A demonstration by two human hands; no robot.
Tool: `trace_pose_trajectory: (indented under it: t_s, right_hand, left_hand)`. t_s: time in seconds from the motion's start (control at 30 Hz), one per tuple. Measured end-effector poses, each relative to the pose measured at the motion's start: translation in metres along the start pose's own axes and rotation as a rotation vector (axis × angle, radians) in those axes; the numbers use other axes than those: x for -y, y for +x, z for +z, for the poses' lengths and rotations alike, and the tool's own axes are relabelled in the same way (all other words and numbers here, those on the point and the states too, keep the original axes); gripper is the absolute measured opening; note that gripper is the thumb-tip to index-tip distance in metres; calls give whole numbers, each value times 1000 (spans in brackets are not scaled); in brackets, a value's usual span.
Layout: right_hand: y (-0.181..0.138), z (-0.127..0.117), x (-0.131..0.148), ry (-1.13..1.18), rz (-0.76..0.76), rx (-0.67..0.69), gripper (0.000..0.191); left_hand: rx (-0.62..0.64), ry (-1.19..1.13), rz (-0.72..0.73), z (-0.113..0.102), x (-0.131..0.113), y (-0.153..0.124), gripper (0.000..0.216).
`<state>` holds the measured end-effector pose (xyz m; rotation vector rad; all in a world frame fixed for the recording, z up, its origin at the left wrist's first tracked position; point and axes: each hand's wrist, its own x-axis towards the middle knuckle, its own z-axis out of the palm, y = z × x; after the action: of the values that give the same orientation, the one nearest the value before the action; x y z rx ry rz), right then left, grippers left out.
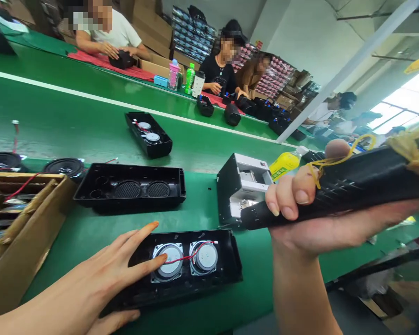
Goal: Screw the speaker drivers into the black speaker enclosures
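My left hand (122,270), fingers spread, rests over the left end of a black speaker housing (226,260) on the green bench. One fingertip lies on the left of two silver speaker drivers (206,257) seated in it; red wires run across them. Wrapped in my right hand (300,209) is a black electric screwdriver (359,181), its tip pointing left above the housing's right end. Behind the screwdriver tip stands a black-and-white screw feeder (226,190). Another black housing (136,188), with two grilles and no drivers in it, lies just behind the first.
At the left edge stands a cardboard box (52,214) with drivers inside, near loose round black speakers (63,166). A third housing (150,135) with drivers lies farther back. Beside the feeder is a yellow bottle (284,164). Several people work across the bench (73,116).
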<state>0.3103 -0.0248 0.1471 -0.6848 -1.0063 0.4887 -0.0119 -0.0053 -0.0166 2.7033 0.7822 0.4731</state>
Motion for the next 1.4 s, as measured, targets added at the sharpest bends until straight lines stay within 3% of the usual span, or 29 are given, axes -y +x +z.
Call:
trace_pose_trajectory:
  t_s: [0.17,0.33,0.57,1.0,1.2,1.4]
  right_hand:
    - [-21,55,-30,184,215,77,56]
    - [-49,77,-70,318,301,223,64]
    - [-68,82,-90,317,418,264,67]
    - [-72,84,-99,277,452,300,72]
    - [-74,86,-102,304,479,327,69]
    - [-79,83,-106,309,506,444,63]
  left_hand:
    - [121,-2,80,-17,2,4,95]
    - [170,-66,33,-17,-1,6,101]
    - [287,-68,-42,-14,-6,10,103]
    - [391,-87,-93,-31,-16,24,97]
    - [369,-84,-71,-30,-14,23,97]
    - [213,-63,-16,-14,-8,14,106]
